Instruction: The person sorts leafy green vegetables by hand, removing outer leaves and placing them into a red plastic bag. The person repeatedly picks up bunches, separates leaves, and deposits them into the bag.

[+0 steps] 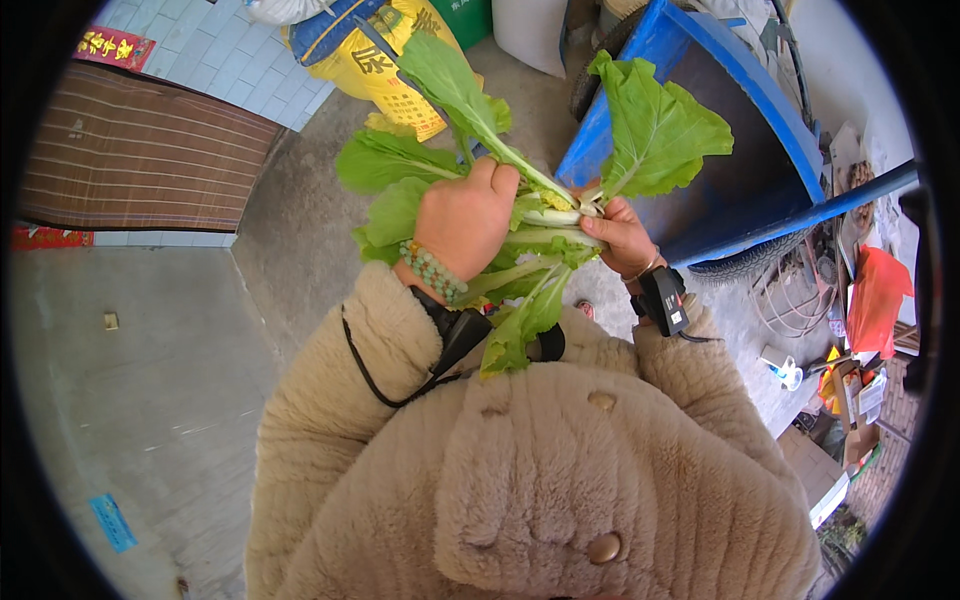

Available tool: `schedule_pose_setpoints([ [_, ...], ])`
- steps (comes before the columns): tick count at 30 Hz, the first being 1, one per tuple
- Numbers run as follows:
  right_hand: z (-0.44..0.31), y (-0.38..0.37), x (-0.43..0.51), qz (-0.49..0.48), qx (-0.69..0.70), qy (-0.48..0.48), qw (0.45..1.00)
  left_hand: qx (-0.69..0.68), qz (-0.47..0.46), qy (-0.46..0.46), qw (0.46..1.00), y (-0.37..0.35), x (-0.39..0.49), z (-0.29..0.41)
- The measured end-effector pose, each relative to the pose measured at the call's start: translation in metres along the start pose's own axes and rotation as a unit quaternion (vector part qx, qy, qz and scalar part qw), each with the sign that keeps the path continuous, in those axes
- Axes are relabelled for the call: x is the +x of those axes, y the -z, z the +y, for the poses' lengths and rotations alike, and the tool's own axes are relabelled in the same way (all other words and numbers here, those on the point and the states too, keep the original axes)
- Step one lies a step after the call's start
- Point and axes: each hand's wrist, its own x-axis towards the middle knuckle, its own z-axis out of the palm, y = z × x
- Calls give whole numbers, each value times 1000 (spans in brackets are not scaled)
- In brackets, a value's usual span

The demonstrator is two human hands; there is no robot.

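Note:
A leafy green vegetable plant [551, 217] with pale stalks and broad leaves is held up in front of my chest. My left hand [469, 217], with a bead bracelet at the wrist, is closed around leaf stalks on the plant's left side. My right hand [624, 234] grips the pale root end, where the stalks meet, between thumb and fingers. One large leaf [660, 127] stands out to the upper right, beyond the root end. Other leaves spread left behind my left hand, and some hang down towards my coat. Small yellowish leaf bits show near the base.
A blue cart [675, 247] with rubber tyres stands at the upper right. A yellow printed sack [375, 75] and a white sack [529, 34] stand on the concrete floor ahead. A brown striped curtain [142, 150] hangs at left; a red plastic bag [876, 300] and clutter lie at right.

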Motion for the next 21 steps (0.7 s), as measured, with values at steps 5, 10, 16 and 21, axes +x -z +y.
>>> schedule_pose_setpoints([
  [5,3,2,4,5,-13,-8,1000,-38,-48,3,998,-3,1,-5],
  [10,1,4,8,-1,-30,-28,999,-74,-103,1,992,-9,7,-14],
  [16,3,6,11,-16,-69,-32,997,-63,-152,-22,986,-11,11,-19],
  [21,3,4,13,10,-129,-28,991,-56,-175,-17,983,-10,15,-15],
])
